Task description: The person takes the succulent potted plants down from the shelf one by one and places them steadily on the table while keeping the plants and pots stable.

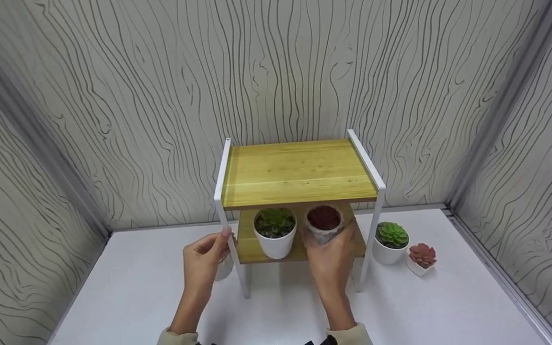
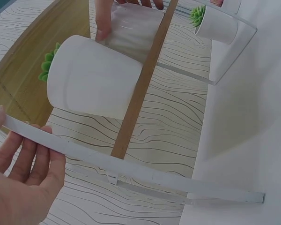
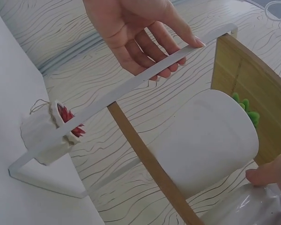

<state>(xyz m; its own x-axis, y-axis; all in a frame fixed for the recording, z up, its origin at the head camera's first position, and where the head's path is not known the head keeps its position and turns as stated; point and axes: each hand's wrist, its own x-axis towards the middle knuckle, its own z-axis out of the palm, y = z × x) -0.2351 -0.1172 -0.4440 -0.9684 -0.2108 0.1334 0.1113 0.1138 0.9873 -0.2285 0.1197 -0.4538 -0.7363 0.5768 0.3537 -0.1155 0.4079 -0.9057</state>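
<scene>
A two-tier shelf stand (image 1: 300, 175) with yellowish wooden boards and white metal side frames stands before me. My left hand (image 1: 204, 261) holds its left upright (image 2: 84, 151), thumb on one side and fingers on the other. On the lower board sits a white pot (image 1: 277, 245) with a green succulent. Just right of it, my right hand (image 1: 331, 258) grips a glossy whitish pot (image 2: 133, 33) holding a dark red plant (image 1: 324, 218). That pot is at the lower board, close beside the white one; the hand covers much of its front.
Right of the stand, a white pot (image 1: 387, 253) with a green succulent and a small white pot (image 1: 419, 268) with a reddish succulent stand on the white table (image 1: 448, 306). A pouch-like white pot (image 3: 42, 136) with a red plant is left of the stand. Patterned walls (image 1: 161, 96) enclose the table.
</scene>
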